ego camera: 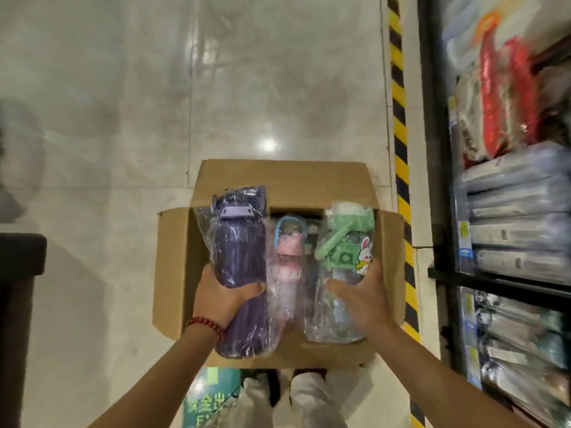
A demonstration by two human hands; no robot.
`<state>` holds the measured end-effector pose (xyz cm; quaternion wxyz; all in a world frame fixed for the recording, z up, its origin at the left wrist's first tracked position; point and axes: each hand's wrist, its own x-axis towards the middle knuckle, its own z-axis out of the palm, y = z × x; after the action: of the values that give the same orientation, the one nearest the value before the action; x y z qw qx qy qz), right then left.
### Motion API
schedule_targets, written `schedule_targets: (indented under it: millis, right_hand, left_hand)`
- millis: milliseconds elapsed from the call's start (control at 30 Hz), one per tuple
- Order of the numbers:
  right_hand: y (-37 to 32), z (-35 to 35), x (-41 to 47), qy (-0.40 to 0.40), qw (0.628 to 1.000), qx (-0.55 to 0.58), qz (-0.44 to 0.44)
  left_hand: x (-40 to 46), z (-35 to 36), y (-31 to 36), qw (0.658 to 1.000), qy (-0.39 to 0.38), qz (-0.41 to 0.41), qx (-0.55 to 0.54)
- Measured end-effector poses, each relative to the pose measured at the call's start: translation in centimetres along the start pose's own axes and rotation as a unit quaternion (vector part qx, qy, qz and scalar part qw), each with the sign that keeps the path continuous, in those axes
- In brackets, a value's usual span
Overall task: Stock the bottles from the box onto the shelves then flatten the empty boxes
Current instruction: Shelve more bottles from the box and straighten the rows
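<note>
The left hand (223,299) grips the purple bottle (239,267); the right hand (361,299) clasps the green bottle (344,267), both centre frame above the box (176,273). Their slick plastic wrap could let either slip.

The floor (129,103) is glossy pale tile reflecting a ceiling light. A yellow-black hazard stripe (400,125) runs beside dark shelving (432,149), which holds blurred, probably plastic-wrapped goods (513,230).

Glossy pale tiled floor (123,180) fills the frame; an open cardboard box (173,273) sits on it at lower centre; yellow-black hazard tape (399,118) runs along the right.
</note>
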<state>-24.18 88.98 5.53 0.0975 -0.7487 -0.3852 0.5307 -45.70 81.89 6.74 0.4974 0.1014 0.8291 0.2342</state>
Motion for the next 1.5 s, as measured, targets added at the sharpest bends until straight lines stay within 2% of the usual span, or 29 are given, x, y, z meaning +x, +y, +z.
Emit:
schedule_targets:
  millis: [200,400,633,833,967,1067,1133,1233,1400,1500]
  right_hand:
    - [-8.4,-7.6,-8.8,0.021,0.993,0.097,-0.069]
    - [-13.9,-15.2,-18.2,0.086,0.975,0.164,-0.126]
    - [-14.6,-22.6,-31.2,0.221,0.932,0.217,-0.188]
    - [-10.3,-28.3,-43.2,0.367,0.860,0.269,-0.229]
    - [-4.4,-31.9,-51.7,0.470,0.803,0.291,-0.223]
    - [2.0,-34.0,-58.7,0.544,0.752,0.311,-0.206]
    - [5.3,-35.0,-62.3,0.569,0.732,0.321,-0.192]
    - [12.4,-36.1,-69.7,0.626,0.690,0.323,-0.166]
    - [24.0,-37.2,-81.4,0.686,0.633,0.335,-0.133]
    - [30.3,-37.2,-87.5,0.729,0.593,0.321,-0.115]
  left_hand:
    - [-8.9,-3.4,10.3,0.989,-0.028,0.147,-0.007]
    - [-18.6,-6.0,18.9,0.956,-0.106,0.273,-0.009]
    - [-29.0,-7.9,25.6,0.882,-0.213,0.421,0.026]
    - [-39.8,-4.0,27.5,0.798,-0.334,0.499,0.050]
    - [-49.8,0.8,25.0,0.730,-0.417,0.537,0.072]
    - [-58.8,3.9,20.5,0.670,-0.482,0.557,0.094]
    - [-62.7,5.7,17.8,0.644,-0.521,0.551,0.102]
    - [-70.4,8.7,11.4,0.585,-0.582,0.551,0.126]
    - [-83.1,11.3,-0.3,0.507,-0.657,0.536,0.156]
    - [-89.3,12.9,-7.4,0.480,-0.692,0.512,0.166]
